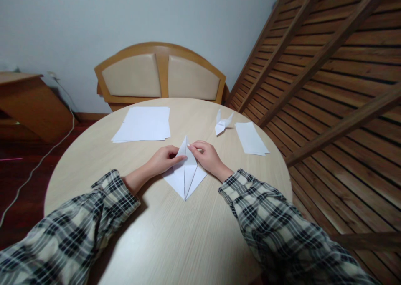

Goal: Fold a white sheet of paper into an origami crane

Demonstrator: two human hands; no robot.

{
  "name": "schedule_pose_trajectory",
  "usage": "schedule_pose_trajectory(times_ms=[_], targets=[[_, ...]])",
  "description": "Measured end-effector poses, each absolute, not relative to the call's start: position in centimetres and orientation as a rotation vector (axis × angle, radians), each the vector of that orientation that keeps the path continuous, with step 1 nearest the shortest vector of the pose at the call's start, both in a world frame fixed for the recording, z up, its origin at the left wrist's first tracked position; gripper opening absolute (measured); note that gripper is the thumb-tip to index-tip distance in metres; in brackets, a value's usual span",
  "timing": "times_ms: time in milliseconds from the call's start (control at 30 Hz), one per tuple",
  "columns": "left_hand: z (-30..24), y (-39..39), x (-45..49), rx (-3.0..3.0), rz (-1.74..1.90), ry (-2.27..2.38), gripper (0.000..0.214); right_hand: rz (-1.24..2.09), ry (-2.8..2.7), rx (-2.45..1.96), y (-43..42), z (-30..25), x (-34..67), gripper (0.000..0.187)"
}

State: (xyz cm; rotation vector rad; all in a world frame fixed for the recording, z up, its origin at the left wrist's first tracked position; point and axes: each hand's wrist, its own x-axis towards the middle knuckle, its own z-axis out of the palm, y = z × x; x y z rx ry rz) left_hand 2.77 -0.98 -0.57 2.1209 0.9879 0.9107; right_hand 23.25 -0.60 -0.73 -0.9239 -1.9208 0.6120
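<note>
A white sheet of folded paper [190,173] lies on the table in front of me, creased into a kite-like shape with a narrow upper point and a slit down its middle. My left hand [164,159] grips its left edge, thumb on top and the other fingers partly hidden behind it. On the upper right edge, my right hand [205,153] pinches the paper near the tip between thumb and forefinger. Beyond the right hand stands a finished-looking white origami crane [223,123], touched by neither hand.
A stack of white paper [142,124] lies at the back left of the round table [163,243]. Narrower paper strips [252,138] lie near the right edge. Behind the table is a padded headboard [164,74]; a slatted wooden panel [332,89] leans on the right.
</note>
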Motion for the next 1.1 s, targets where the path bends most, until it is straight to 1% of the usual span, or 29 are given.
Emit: schedule_pose_trajectory(times_ms=[167, 433, 700, 933, 1100], targets=[[-0.58, -0.93, 2.85, 2.102, 0.895, 0.994, 0.026, 0.582, -1.921, -0.935, -0.56, -0.79, 23.18, 0.032], [-1.07, -0.72, 3.13, 1.973, 0.966, 0.966, 0.03, 0.55, -1.901, -0.931, -0.7, -0.79, 22.96, 0.025], [-1.04, -0.82, 3.25, 2.008, 0.963, 0.951, 0.032, 0.656, -1.826, -0.915, -0.76, -0.79, 22.89, 0.022], [-0.79, -1.0, 3.35, 2.024, 0.895, 0.959, 0.035, 0.698, -1.806, -0.936, -0.65, -0.9, 22.8, 0.025], [-0.74, -0.93, 3.29, 2.062, 0.836, 0.974, 0.035, 0.84, -1.749, -0.887, -0.68, -0.89, 22.71, 0.024]])
